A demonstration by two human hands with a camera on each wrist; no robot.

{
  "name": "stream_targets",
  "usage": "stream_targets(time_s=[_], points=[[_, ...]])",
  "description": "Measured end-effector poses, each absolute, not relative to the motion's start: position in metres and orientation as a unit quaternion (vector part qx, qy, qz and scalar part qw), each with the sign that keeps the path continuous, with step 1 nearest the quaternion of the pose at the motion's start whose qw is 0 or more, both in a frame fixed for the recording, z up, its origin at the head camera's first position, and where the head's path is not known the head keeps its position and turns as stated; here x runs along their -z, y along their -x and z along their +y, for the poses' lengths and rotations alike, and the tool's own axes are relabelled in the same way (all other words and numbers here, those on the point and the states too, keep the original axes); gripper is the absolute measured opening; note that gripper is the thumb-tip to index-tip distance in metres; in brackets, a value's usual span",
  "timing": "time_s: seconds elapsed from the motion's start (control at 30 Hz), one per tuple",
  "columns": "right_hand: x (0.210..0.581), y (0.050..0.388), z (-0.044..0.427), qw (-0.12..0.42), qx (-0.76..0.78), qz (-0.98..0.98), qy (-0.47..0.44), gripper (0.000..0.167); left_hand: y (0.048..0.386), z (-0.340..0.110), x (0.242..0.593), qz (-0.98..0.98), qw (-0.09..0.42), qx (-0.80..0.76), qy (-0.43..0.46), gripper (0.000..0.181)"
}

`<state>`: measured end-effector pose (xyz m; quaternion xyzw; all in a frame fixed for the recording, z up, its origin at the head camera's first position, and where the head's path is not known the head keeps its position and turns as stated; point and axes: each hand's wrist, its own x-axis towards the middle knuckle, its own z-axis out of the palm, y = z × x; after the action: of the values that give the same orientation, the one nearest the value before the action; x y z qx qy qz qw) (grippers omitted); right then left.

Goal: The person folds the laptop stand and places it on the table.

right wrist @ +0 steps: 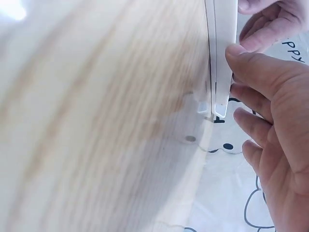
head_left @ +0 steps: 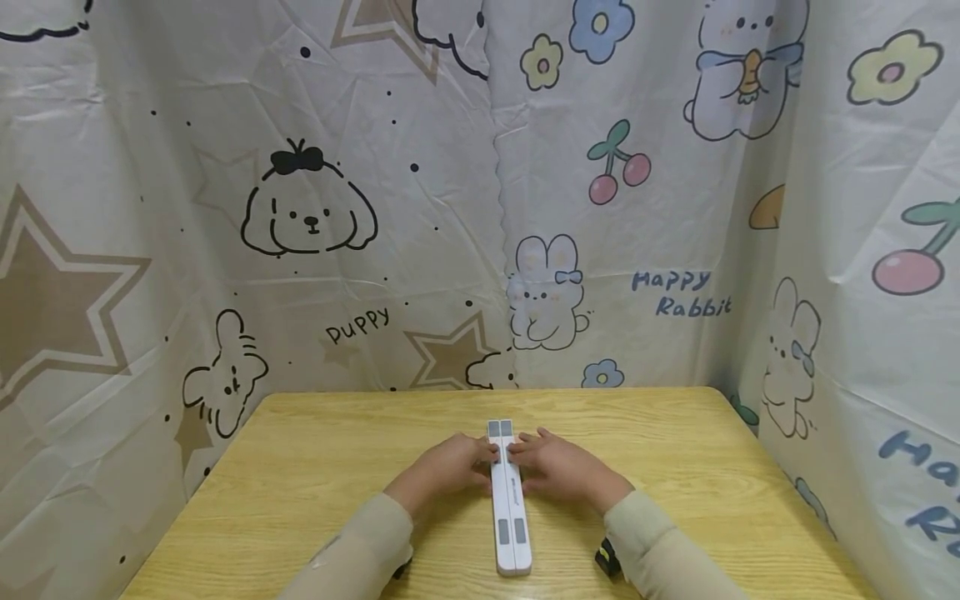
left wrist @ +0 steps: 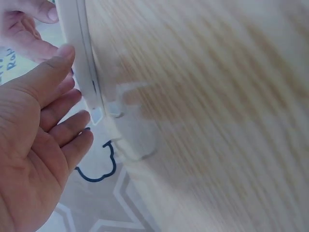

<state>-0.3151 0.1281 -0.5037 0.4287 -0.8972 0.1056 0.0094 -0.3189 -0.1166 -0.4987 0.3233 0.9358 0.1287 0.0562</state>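
A folded white laptop stand [head_left: 512, 500], long and narrow with grey pads at both ends, lies lengthwise on the wooden table. A seam runs between its two rails. My left hand [head_left: 453, 462] holds its left rail near the far end, fingertips on top and thumb at the side. Opposite it, my right hand [head_left: 566, 468] grips the right rail in the same way. In the left wrist view, the left thumb meets the stand's [left wrist: 82, 53] edge while the other fingers bend loosely. The right wrist view has the right thumb against the stand [right wrist: 224, 58], with the index fingertip partly hidden behind it.
The light wooden table [head_left: 645, 417] ends at a patterned curtain [head_left: 435, 250], which hangs behind it and along both sides. A black wrist device [head_left: 607, 558] sits below the right sleeve; another shows partly under the left sleeve.
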Motion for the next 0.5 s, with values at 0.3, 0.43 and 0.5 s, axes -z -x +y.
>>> stream_targets(time_s=[0.3, 0.43, 0.5], points=[[0.501, 0.303, 0.136, 0.084, -0.058, -0.898, -0.427, 0.038, 0.303, -0.11, 0.488, 0.942, 0.018, -0.117, -0.313, 0.029], [0.501, 0.297, 0.143, 0.113, -0.044, -0.894, -0.431, 0.034, 0.296, -0.114, 0.487, 0.944, -0.009, -0.101, -0.314, 0.027], [0.5, 0.294, 0.148, 0.121, -0.04, -0.894, -0.429, 0.034, 0.292, -0.119, 0.486, 0.946, -0.017, -0.098, -0.308, 0.029]])
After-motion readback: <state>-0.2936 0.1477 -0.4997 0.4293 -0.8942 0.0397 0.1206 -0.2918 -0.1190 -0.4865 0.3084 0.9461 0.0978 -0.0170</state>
